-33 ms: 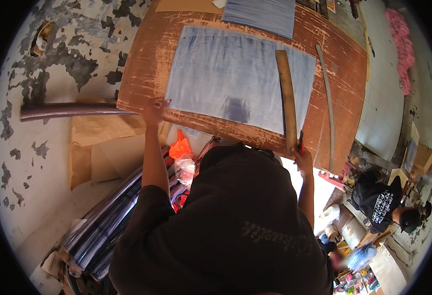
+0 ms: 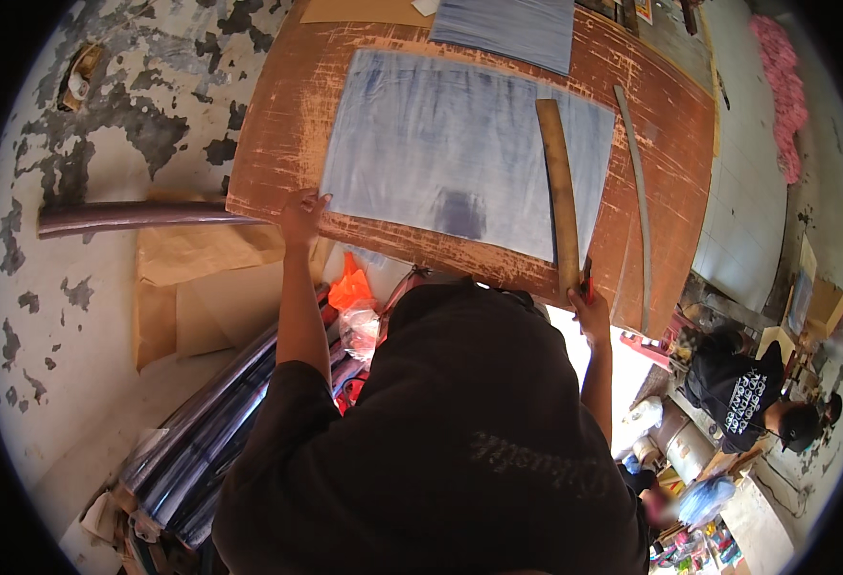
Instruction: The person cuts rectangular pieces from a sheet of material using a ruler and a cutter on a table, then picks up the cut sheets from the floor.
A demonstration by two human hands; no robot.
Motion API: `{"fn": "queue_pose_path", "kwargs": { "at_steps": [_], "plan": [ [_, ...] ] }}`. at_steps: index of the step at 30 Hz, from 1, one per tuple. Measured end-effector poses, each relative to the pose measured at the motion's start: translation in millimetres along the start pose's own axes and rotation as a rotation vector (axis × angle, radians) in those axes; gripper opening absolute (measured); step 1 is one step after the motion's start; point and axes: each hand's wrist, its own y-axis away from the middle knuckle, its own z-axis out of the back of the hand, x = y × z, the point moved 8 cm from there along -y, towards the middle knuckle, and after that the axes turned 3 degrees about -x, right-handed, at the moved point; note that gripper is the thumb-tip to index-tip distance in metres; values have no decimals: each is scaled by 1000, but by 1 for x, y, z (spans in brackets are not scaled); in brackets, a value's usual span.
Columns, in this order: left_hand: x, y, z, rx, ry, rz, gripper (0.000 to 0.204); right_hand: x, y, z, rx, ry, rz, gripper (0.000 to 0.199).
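Observation:
A pale blue sheet of fabric [image 2: 450, 153] lies flat on a worn brown wooden table [image 2: 287, 125]. A long wooden ruler [image 2: 557, 192] rests along the sheet's right side, and a thin curved grey strip [image 2: 638, 182] lies further right. My left hand [image 2: 301, 216] rests on the table's near edge at the sheet's near-left corner, fingers spread. At the near end of the ruler, my right hand [image 2: 589, 311] grips a small red tool [image 2: 586, 281]. My dark-clad torso hides the table's near edge between the hands.
A second blue sheet [image 2: 508, 29] lies at the table's far edge. Left of me are a long brown tube [image 2: 134, 218], cardboard [image 2: 201, 278], dark rolls [image 2: 210, 441] and an orange bag [image 2: 349, 287]. Another person in black [image 2: 738, 383] crouches at lower right.

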Motion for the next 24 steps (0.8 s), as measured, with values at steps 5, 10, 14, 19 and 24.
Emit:
{"fn": "queue_pose_path", "kwargs": {
  "at_steps": [5, 10, 14, 19, 24],
  "plan": [
    [8, -14, -13, 44, 77, 18, 40, -17, 8, 4, 40, 13, -16, 32],
    [-12, -55, -38, 66, -106, -56, 39, -17, 18, 4, 209, 69, -2, 47],
    [-60, -65, -51, -60, -246, -85, 44, -1, 38, 16, 216, 96, -8, 51],
    [-68, -74, -63, -29, -334, 53, 55, -21, 65, 37, 188, 33, -122, 56],
    [-47, -111, -77, 60, -399, 89, 69, -53, 85, 45, 144, -49, -167, 36]
  ]
}}
